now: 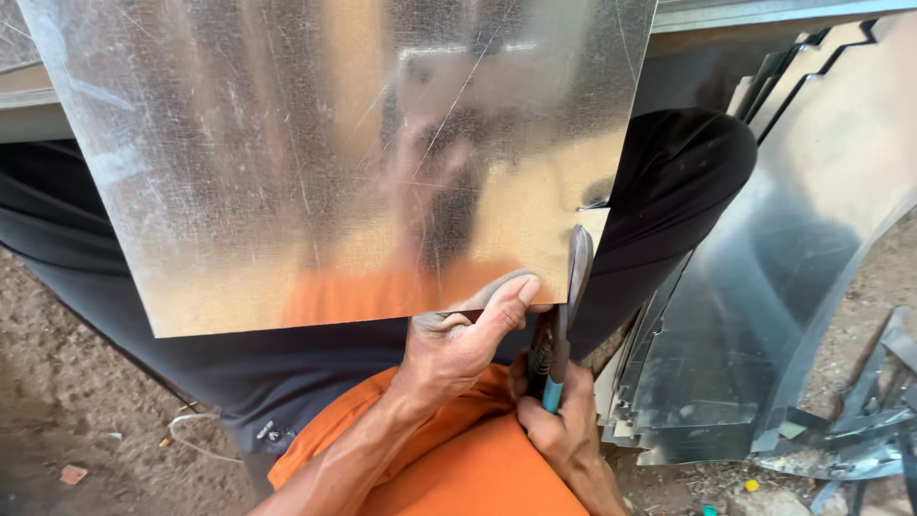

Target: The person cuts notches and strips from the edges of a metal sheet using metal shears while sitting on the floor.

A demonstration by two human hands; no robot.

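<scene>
Left hand (458,339) pinched the galvanized sheet's (315,153) bottom edge; right hand (564,420) just beside it squeezed tin snips (564,315) cutting upward.

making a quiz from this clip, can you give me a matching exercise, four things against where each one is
Things:
1. shiny square sheet of galvanised metal
2. tin snips with blue-green handles
3. stack of cut grey metal sheets
4. small red scrap

Places:
A. on the dirt at lower left
B. leaning at the right of the legs
C. in the right hand, blades at the sheet's right edge
D. held up by the left hand, thumb on its bottom edge

Pairs: 1-D, 2-C, 3-B, 4-A
</scene>
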